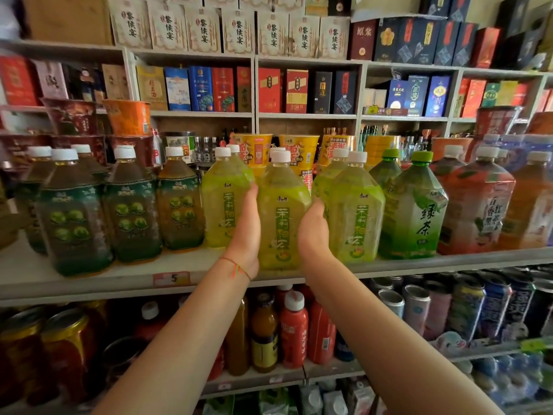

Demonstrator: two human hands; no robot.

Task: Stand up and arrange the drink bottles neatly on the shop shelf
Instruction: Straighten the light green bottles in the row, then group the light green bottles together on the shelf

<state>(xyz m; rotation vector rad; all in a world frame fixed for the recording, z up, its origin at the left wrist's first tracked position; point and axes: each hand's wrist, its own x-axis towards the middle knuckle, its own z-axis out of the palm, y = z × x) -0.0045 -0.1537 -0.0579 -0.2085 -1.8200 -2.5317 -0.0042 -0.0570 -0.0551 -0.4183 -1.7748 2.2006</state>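
Note:
A large yellow-green tea bottle (282,214) with a white cap stands upright at the front of the white shelf (119,283), in the middle of the row. My left hand (245,232) presses flat against its left side and my right hand (314,232) clasps its right side. Matching yellow-green bottles stand close on either side, one on the left (223,205) and one on the right (357,211). Dark green tea bottles (128,211) fill the shelf's left part. A green-capped green tea bottle (414,211) and orange-red tea bottles (475,205) stand to the right.
Instant noodle cups (254,151) stand behind the bottles. Boxed liquor (203,88) fills the upper shelves. On the shelf below are smaller juice bottles (293,330), glass jars (65,348) at the left and cans (466,307) at the right. A price tag (172,278) marked 5 sits on the shelf edge.

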